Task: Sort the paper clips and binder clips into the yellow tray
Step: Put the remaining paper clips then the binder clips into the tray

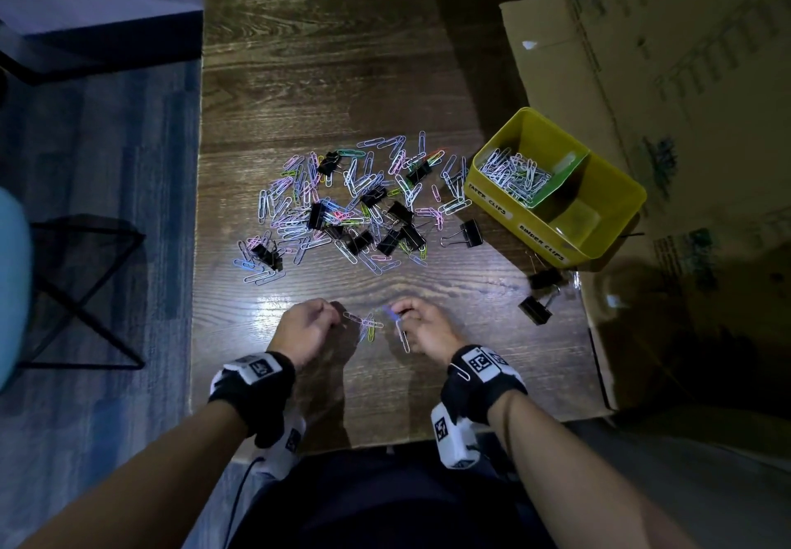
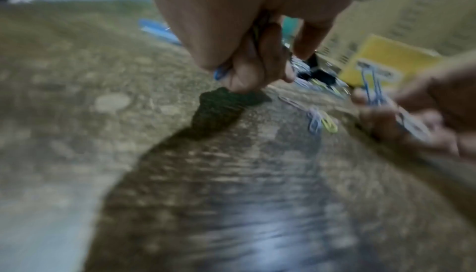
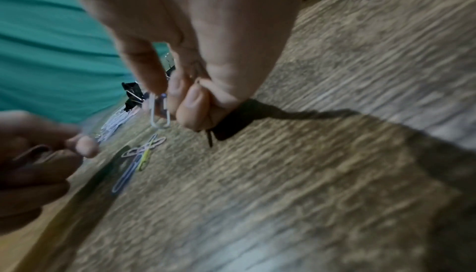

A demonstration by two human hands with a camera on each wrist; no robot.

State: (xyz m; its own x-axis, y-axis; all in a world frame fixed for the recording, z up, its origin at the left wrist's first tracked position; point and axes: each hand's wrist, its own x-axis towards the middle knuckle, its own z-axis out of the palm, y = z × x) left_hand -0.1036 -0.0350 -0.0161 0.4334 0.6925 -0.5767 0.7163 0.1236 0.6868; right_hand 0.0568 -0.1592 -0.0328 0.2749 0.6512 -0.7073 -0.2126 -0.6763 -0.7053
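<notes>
Our right hand (image 1: 421,326) pinches thin white wire paper clips (image 3: 160,111); left hand (image 1: 306,326) curls around a blue one (image 2: 221,73). Light, springy, tangle-prone: we'd pinch at loops.

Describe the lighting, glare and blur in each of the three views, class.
Head view: dim room, bright glare on the table just beyond the hands, sharp focus, edges bowed by the wide lens. Left wrist view: heavy motion blur; left hand casts a dark shadow. Right wrist view: blurred too; right hand throws a long shadow, pale glare at the bottom.
</notes>
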